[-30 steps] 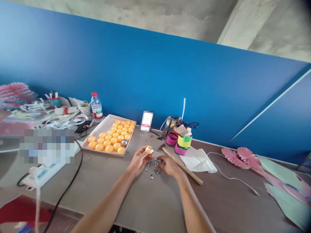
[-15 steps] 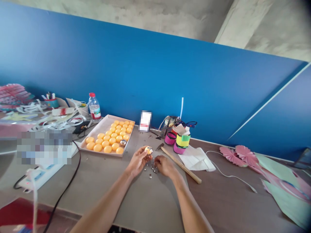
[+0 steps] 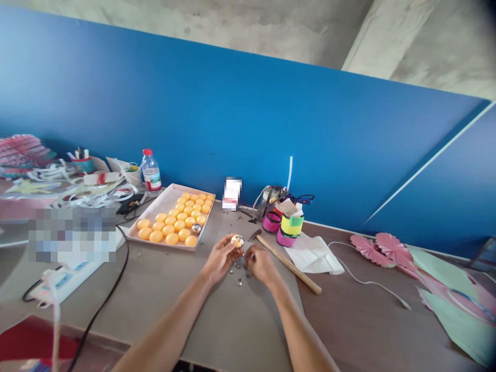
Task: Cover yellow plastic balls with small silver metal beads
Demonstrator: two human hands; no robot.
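Note:
My left hand [image 3: 222,258] is closed around an orange ping-pong ball [image 3: 236,241] that has shiny silver pieces on its right side. Close by on the right, my right hand [image 3: 260,262] has its fingers bent in a pinch; whatever is between the fingertips is too small to make out. Several small silver pieces [image 3: 239,282] lie scattered on the grey mat below and between the hands. Left of them, a shallow white box [image 3: 158,204] holds rows of plain orange balls [image 3: 169,229] and one silver-covered ball [image 3: 196,228] near its right edge.
Right of my hands lies a hammer [image 3: 289,262] beside white paper [image 3: 315,256]. Behind stand a yellow-and-pink container [image 3: 290,226] and a blurred white card [image 3: 231,194]. A bottle [image 3: 150,173], a power strip [image 3: 77,276] and a black cable [image 3: 110,297] are leftward.
My right hand has risen slightly from the silver pieces toward the ball, and its fingertips have drawn together. My left hand keeps hold of the ball in nearly the same place.

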